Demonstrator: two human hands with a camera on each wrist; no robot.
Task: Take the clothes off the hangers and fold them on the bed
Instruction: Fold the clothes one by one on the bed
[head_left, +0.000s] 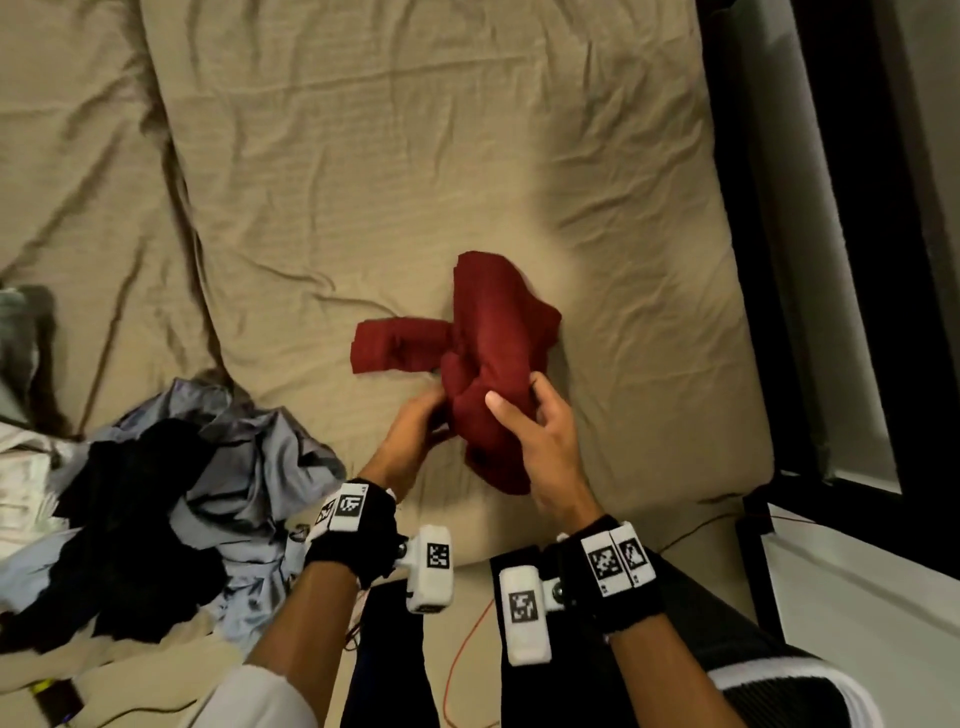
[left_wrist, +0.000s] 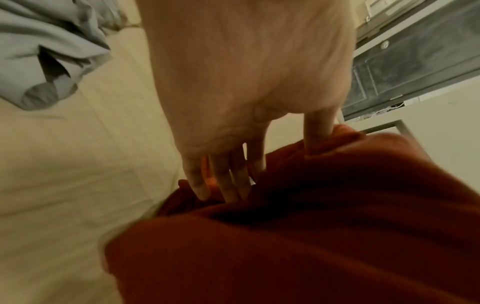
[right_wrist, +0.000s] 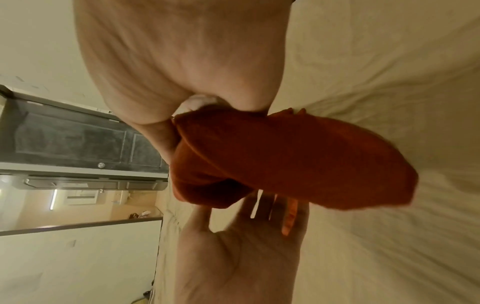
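Observation:
A dark red garment (head_left: 488, 343) is bunched up over the tan bed (head_left: 363, 156), one rolled part sticking out to the left. My right hand (head_left: 535, 431) grips its near end, thumb across the front and fingers curled behind. In the right wrist view the same hand (right_wrist: 182, 72) clasps the red cloth (right_wrist: 298, 160). My left hand (head_left: 410, 436) is at the garment's left side. In the left wrist view its straight fingers (left_wrist: 223, 181) are tucked into a fold of the cloth (left_wrist: 311, 236). No hanger shows.
A heap of grey-blue and black clothes (head_left: 171, 493) lies on the bed's near left. The bed's right edge meets a dark frame (head_left: 779, 312) and a white ledge (head_left: 857, 597). An orange cable (head_left: 462, 649) runs along the floor by my legs.

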